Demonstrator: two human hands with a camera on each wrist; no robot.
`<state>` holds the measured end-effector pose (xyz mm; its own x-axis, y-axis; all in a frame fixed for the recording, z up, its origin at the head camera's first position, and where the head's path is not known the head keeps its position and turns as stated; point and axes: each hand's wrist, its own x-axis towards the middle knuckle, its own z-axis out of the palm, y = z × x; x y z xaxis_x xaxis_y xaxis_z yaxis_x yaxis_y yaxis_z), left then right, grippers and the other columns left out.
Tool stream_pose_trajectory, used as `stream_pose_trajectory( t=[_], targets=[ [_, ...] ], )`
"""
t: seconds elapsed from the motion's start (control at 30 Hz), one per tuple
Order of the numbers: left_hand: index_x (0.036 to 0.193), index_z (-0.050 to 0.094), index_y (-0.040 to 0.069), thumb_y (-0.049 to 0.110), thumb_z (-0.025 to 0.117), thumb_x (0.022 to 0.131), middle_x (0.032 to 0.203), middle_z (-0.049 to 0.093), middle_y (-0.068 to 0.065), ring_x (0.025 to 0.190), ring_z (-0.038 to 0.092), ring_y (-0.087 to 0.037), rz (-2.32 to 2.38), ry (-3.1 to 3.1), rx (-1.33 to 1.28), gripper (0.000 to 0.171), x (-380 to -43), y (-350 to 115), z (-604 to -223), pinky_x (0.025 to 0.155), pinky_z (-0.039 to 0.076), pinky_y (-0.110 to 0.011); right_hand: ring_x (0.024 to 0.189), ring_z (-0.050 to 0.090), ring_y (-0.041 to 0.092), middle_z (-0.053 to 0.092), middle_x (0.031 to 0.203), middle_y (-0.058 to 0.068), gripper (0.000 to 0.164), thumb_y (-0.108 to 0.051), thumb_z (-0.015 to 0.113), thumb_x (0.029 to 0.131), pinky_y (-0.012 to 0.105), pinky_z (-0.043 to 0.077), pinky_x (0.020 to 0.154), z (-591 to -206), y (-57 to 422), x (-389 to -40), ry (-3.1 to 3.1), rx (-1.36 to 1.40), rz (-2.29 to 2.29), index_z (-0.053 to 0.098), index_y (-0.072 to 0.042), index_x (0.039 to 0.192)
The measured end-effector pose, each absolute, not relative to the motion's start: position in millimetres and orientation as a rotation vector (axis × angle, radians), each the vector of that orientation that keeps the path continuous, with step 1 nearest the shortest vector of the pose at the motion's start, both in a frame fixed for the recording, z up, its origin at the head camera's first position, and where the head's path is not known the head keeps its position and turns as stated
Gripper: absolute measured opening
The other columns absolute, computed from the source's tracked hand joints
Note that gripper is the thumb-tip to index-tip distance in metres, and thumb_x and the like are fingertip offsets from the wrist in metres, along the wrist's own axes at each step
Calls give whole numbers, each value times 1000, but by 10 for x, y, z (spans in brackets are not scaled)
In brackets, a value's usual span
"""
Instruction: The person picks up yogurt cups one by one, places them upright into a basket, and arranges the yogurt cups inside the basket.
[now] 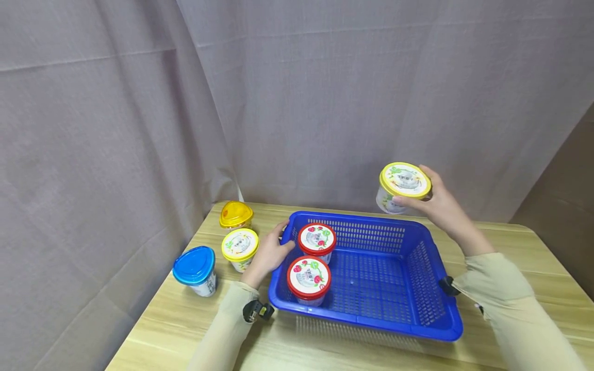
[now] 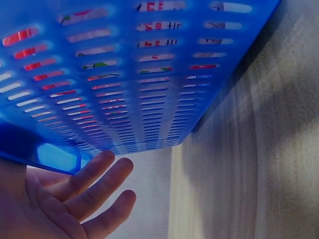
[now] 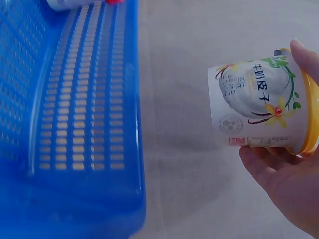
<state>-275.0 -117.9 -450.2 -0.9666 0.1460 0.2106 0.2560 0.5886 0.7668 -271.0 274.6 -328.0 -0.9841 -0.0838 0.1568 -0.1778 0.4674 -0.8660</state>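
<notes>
Yellow-lidded tub (image 1: 401, 186) between thumb and curled fingers of the right hand (image 1: 436, 202) — left hand (image 1: 271, 251) round the blue basket's rim (image 1: 362, 322).

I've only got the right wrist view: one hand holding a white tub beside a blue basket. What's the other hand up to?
Observer: The left hand holds the left end of the basket, its thumb over the rim.

Visitor: I see a scrap of white and red inside. What's that?

Observer: There are two red-lidded tubs in there, one nearer the person than the other.

Visitor: Any more tubs about?

Observer: Yes, left of the basket on the table: a blue-lidded tub, a round yellow-lidded tub and an amber-lidded tub.
</notes>
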Motion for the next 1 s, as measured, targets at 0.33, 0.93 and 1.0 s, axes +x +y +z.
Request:
stream_pose_trajectory(
  t=[0.33,0.93,1.0],
  targets=[
    [151,45,8,20,66,90,121,66,-19,102,65,-31,-1320,-2697,-345,66,-2744,-1182,-4495,89,53,-49,136,40,39,35,151,28,112,-29,78,89,57,30,112,-3441,2485,-2748,-2627,365,1581,-5,-9,162],
    [153,44,12,23,66,92,125,65,-18,103,65,-31,-1303,-2720,-305,66,-2712,-1163,-4479,89,53,-48,130,47,40,42,145,31,110,-25,83,83,53,37,109,-3668,2198,-2763,-2691,491,1556,8,0,159],
    [153,44,11,24,65,92,125,65,-18,103,65,-31,-1305,-2721,-306,66,-2716,-1167,-4481,89,53,-48,130,47,40,42,144,30,109,-23,84,83,53,38,109,-3686,2185,-2767,-2697,518,1575,8,1,158]
  ],
)
